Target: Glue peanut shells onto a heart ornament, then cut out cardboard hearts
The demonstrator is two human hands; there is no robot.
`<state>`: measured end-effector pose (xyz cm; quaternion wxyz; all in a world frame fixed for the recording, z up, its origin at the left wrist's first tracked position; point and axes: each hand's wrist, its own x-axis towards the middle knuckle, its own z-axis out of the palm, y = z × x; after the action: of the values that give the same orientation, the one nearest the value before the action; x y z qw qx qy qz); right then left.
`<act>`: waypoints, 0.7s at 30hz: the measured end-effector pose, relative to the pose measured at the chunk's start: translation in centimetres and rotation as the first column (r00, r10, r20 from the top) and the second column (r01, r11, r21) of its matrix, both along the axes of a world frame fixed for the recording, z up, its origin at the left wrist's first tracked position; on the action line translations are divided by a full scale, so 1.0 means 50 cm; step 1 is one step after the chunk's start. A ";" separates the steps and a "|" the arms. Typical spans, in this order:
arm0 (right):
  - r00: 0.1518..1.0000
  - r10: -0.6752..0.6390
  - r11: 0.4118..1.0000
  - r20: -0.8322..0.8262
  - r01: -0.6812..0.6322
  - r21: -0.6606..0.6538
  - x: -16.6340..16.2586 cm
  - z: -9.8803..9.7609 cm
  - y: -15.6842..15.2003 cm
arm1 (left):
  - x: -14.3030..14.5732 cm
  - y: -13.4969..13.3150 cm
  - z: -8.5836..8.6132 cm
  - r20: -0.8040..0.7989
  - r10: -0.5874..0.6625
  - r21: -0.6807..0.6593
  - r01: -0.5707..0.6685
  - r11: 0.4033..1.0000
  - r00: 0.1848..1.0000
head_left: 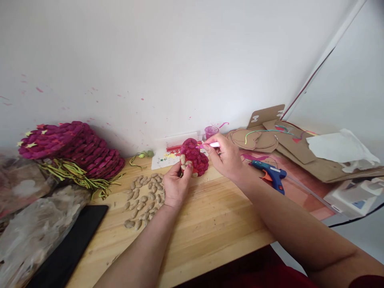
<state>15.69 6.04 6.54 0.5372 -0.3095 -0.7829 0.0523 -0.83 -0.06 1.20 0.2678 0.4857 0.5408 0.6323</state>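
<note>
My left hand (175, 185) grips the lower edge of a heart-shaped piece (194, 157) covered in peanut shells. Most of the shells are painted magenta and a few near my fingers are bare. My right hand (225, 157) pinches a small pink-handled brush (210, 145) whose tip touches the top right of the heart. Both hands are closed. A small pink paint cup (211, 131) stands just behind, by the wall.
Loose peanut shells (144, 200) lie left of my hand on the wooden table (210, 224). A stack of magenta shell hearts (75, 148) with green strings sits far left, above plastic bags. A blue glue gun (270, 173) and cardboard cutouts (270, 138) lie at right.
</note>
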 end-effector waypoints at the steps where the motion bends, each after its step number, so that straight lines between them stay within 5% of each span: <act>1: 1.000 0.000 1.000 -0.003 0.000 0.001 0.000 0.000 0.001 | 0.000 0.000 0.000 0.003 -0.001 0.002 0.001 1.000 1.000; 21: 1.000 0.014 1.000 0.028 -0.014 0.024 0.003 0.000 0.002 | 0.000 0.002 0.002 0.011 -0.019 -0.032 0.020 0.999 1.000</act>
<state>15.83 6.14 6.51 0.5294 -0.2983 -0.7931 0.0423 -0.84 0.04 1.30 0.2848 0.4830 0.5447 0.6236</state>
